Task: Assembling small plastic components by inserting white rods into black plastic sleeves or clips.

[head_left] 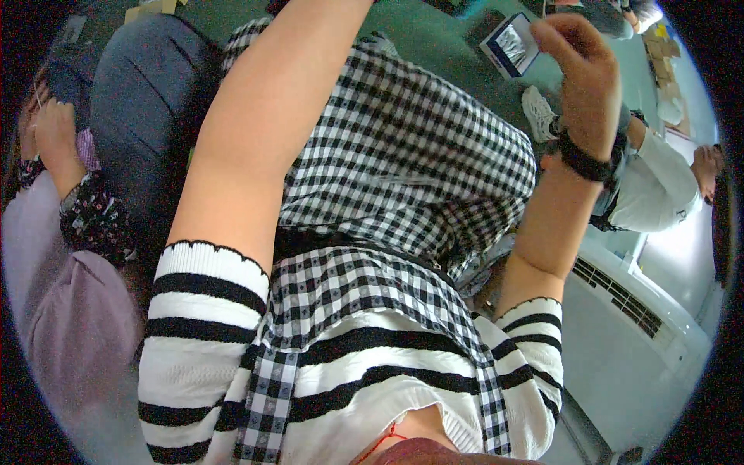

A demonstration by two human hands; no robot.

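My right hand [585, 74], with a black band at its wrist, is raised at the upper right. Its fingers curl inward in a pinch beside a blue and white box [509, 48]; whether something small is between them, I cannot make out. The box appears to have pale, shiny contents, too blurred to name. My left forearm [283, 85] stretches up across the view and leaves it at the top edge, so my left hand is out of sight. A black and white checked apron [411, 147] covers my lap.
Close on my left sits a person in dark trousers [147, 85], hands together around something thin. Another person in a white shirt [655, 186] is at the right, near a white vented unit [620, 298]. Cardboard boxes [663, 58] stand at the far right; the floor [434, 46] is green.
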